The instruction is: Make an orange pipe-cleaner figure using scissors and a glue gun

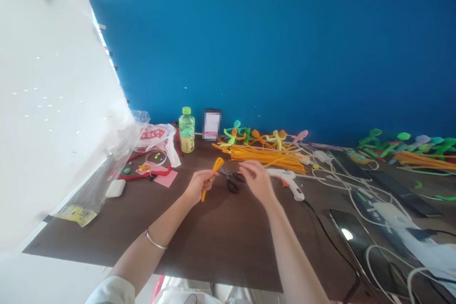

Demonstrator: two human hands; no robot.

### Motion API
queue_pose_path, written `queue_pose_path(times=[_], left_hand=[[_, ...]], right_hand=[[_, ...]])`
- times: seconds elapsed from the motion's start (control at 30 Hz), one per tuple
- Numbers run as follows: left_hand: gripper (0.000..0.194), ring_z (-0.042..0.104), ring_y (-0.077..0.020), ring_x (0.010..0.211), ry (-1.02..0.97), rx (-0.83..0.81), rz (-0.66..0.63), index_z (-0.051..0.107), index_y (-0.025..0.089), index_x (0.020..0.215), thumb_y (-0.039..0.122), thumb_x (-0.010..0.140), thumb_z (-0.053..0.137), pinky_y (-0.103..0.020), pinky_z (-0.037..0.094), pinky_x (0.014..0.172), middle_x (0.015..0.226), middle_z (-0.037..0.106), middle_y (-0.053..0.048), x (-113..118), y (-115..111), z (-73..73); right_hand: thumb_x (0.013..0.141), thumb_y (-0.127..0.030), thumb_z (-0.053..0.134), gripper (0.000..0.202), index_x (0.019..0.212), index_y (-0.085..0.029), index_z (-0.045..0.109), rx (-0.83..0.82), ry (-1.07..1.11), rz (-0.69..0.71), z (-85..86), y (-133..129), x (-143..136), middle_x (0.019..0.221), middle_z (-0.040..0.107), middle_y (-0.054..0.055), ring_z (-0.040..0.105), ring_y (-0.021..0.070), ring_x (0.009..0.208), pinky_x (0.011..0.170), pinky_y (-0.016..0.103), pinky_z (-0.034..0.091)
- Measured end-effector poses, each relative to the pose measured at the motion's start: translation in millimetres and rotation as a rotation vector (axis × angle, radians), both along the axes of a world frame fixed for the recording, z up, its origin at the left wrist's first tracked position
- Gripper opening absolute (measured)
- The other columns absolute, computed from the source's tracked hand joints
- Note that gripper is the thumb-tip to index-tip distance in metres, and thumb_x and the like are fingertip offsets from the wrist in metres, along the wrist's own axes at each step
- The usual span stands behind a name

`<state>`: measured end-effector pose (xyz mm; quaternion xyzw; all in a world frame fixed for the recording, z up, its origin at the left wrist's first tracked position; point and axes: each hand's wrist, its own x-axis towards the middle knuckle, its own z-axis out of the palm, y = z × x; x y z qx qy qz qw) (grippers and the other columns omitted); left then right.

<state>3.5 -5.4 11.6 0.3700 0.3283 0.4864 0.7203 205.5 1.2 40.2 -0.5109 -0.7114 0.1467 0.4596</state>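
My left hand is closed round a small orange bundle, whose looped top stands above my fingers and whose thin end sticks out below. To its right, my right hand hovers with fingers bent and thumb near them; whether anything is between the fingertips is too small to tell. Black-handled scissors lie on the table between my hands. Behind my right hand is a pile of orange pipe cleaners. A white glue gun rests just right of my right hand.
Across the brown table stand a green-capped bottle, a propped phone and fuzzy figures. At left are a plastic bag, pink paper and a white case. Cables and a dark phone lie at right.
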Motion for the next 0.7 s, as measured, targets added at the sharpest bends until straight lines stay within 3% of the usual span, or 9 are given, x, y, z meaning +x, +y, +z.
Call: queue_pose_path(times=[0.07,0.13,0.27,0.37,0.53,0.7], left_hand=[[0.023,0.018,0.0,0.04,-0.057,-0.002,0.015,0.061,0.008,0.077,0.029,0.066,0.062,-0.019,0.006,0.039,0.054,0.038,0.005,-2,2,-1.7],[0.023,0.018,-0.0003,0.04,-0.085,-0.014,0.013,0.06,0.008,0.075,0.028,0.065,0.062,-0.019,0.006,0.039,0.055,0.038,0.004,-2,4,-3.8],[0.023,0.017,-0.0004,0.04,-0.089,-0.046,0.0,0.059,0.008,0.074,0.028,0.064,0.062,-0.019,0.006,0.038,0.053,0.037,0.004,0,5,-6.6],[0.022,0.017,-0.0004,0.039,-0.091,-0.049,-0.013,0.059,0.008,0.074,0.028,0.064,0.062,-0.02,0.006,0.038,0.052,0.037,0.005,1,5,-6.3],[0.022,0.017,-0.0005,0.04,-0.096,-0.041,-0.012,0.059,0.009,0.073,0.029,0.065,0.061,-0.02,0.006,0.039,0.052,0.037,0.004,-1,6,-6.1],[0.022,0.016,-0.0006,0.041,-0.102,-0.03,0.006,0.059,0.008,0.073,0.029,0.066,0.061,-0.02,0.005,0.04,0.053,0.037,0.004,0,7,-9.9]], right_hand=[[0.081,-0.03,0.049,0.021,0.084,-0.02,0.067,0.079,-0.121,-0.125,8.6,13,26,0.091,0.059,0.009,0.056,0.0217,0.082,0.069,0.035,0.045],[0.081,-0.023,0.048,0.02,0.083,-0.019,0.067,0.045,-0.282,-0.194,16.2,25,45,0.093,0.058,0.009,0.055,0.0225,0.085,0.073,0.036,0.044],[0.076,-0.012,0.05,0.018,0.078,-0.018,0.067,-0.176,-0.754,0.02,20.7,44,48,0.093,0.056,0.008,0.053,0.0207,0.088,0.073,0.031,0.041],[0.072,-0.007,0.051,0.017,0.072,-0.016,0.065,-0.187,-1.037,0.144,14.3,53,30,0.091,0.056,0.009,0.052,0.0206,0.086,0.066,0.028,0.039],[0.069,0.001,0.048,0.021,0.072,-0.011,0.064,-0.063,-1.313,0.166,16.3,61,8,0.083,0.06,0.013,0.053,0.0222,0.082,0.069,0.031,0.038],[0.067,0.008,0.045,0.031,0.085,-0.009,0.062,0.253,-1.313,-0.018,59.1,64,14,0.076,0.063,0.012,0.056,0.0212,0.078,0.089,0.041,0.034]])
